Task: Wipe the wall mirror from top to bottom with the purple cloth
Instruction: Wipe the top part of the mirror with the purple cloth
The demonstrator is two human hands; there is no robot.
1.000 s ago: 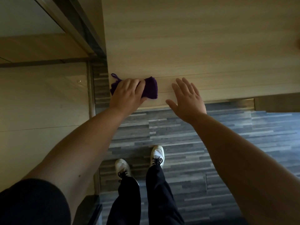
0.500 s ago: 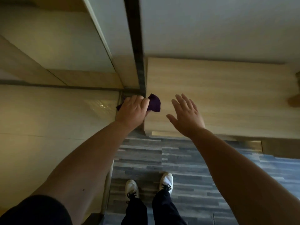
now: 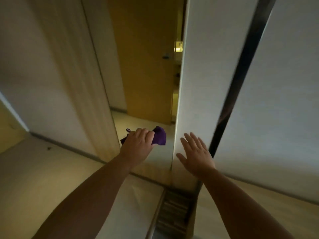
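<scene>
The wall mirror (image 3: 146, 80) fills the middle and left of the view and reflects a yellow-brown door and a pale curtain. My left hand (image 3: 138, 145) is closed on the purple cloth (image 3: 159, 136), low on the glass; the cloth sticks out to the right of my fingers and a small loop shows on the left. My right hand (image 3: 195, 154) is open with fingers spread, flat against or just in front of the white wall panel (image 3: 203, 66) beside the mirror's right edge. I cannot tell whether the cloth touches the glass.
A dark vertical strip (image 3: 241, 80) splits the white wall on the right. Below, a pale glossy surface (image 3: 43, 178) lies to the left, a light wooden surface (image 3: 259, 204) to the right, and grey striped flooring (image 3: 174, 209) shows between them.
The view has swung up from the floor and my shoes to the mirror. My left hand carried the cloth off the wooden panel up onto the mirror area; my right hand rose alongside, still open.
</scene>
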